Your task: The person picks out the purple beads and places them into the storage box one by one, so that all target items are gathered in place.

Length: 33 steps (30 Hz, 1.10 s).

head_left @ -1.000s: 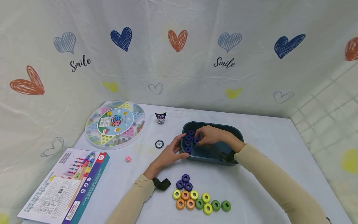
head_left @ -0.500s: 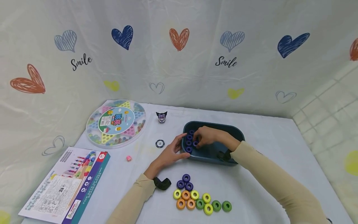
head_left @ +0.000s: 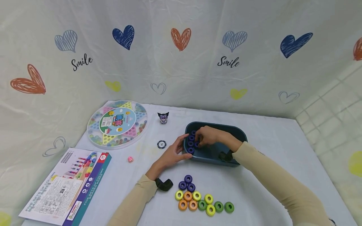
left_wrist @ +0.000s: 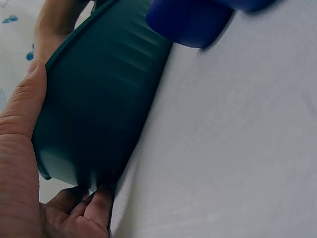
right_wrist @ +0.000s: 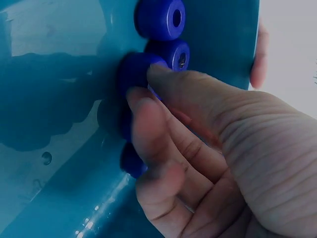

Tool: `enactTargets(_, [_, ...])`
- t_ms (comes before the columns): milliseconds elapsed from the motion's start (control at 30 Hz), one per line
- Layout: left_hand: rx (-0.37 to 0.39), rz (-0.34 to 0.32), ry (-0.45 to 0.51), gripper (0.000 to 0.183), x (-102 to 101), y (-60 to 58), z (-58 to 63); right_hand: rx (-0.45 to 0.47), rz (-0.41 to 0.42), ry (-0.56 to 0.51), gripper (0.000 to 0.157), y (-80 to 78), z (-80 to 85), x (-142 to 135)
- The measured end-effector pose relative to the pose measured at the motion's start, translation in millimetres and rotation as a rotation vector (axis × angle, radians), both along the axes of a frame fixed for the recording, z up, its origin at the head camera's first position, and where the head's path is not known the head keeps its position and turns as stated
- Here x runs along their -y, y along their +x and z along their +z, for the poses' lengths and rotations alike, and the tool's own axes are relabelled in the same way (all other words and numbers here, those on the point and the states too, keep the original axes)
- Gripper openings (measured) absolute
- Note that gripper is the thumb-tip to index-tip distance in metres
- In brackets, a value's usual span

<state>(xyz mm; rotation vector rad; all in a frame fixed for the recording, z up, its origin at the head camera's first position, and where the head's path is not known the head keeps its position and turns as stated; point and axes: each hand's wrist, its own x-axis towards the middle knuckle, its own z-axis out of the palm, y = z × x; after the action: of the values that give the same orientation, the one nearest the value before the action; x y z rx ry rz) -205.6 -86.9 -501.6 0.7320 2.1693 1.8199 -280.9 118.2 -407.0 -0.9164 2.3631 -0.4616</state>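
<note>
A dark teal plastic bin [head_left: 210, 153] stands on the white table in the head view. My left hand [head_left: 171, 154] holds its left end, the thumb [left_wrist: 29, 94] along the rim and bent fingers [left_wrist: 81, 213] against the end wall. Inside the bin, my right hand [head_left: 210, 135] pinches a blue-purple ring bead [right_wrist: 131, 74] between thumb and fingertips. This bead is next to a row of matching beads [head_left: 190, 143] along the bin's left wall. In the right wrist view the fingers partly hide the bead and part of the row.
Nearer me lie several loose ring beads: purple [head_left: 191, 187], yellow [head_left: 210, 210], orange [head_left: 183, 205] and green [head_left: 229, 207]. Leftward are a poker chip [head_left: 161, 144], a small pink object [head_left: 130, 159], a cartoon figure [head_left: 163, 118], a round board game [head_left: 118, 138] and a flat box [head_left: 56, 185].
My right hand has shifted slightly left with the purple bead, bringing it closer to the row. My left hand stays on the bin's end.
</note>
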Motion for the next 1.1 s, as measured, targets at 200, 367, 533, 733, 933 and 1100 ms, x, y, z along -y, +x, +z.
enactTargets(200, [0.001,-0.005,0.009,0.079,-0.8,1.8,2.3,-0.019,-0.019,-0.016,0.017,1.1,2.3,-2.8])
enactTargets(367, [-0.001,-0.043,0.019,0.077,0.6,8.8,18.6,-0.057,-0.008,-0.046,0.014,6.6,10.0,-9.7])
enactTargets(533, [0.001,-0.058,0.009,0.077,1.8,10.8,24.8,-0.150,-0.009,-0.086,0.017,18.7,20.7,-17.7])
enactTargets(733, [-0.014,-0.067,0.022,0.076,2.5,9.5,25.1,-0.205,-0.021,-0.174,0.016,49.4,28.0,-23.7])
enactTargets(933, [-0.014,-0.054,0.009,0.077,1.8,9.4,24.6,-0.207,0.017,-0.199,0.014,95.1,28.0,-14.8])
enactTargets(1100, [-0.037,-0.045,0.005,0.078,1.2,9.3,24.2,-0.120,0.057,-0.167,0.014,124.2,10.6,-2.5])
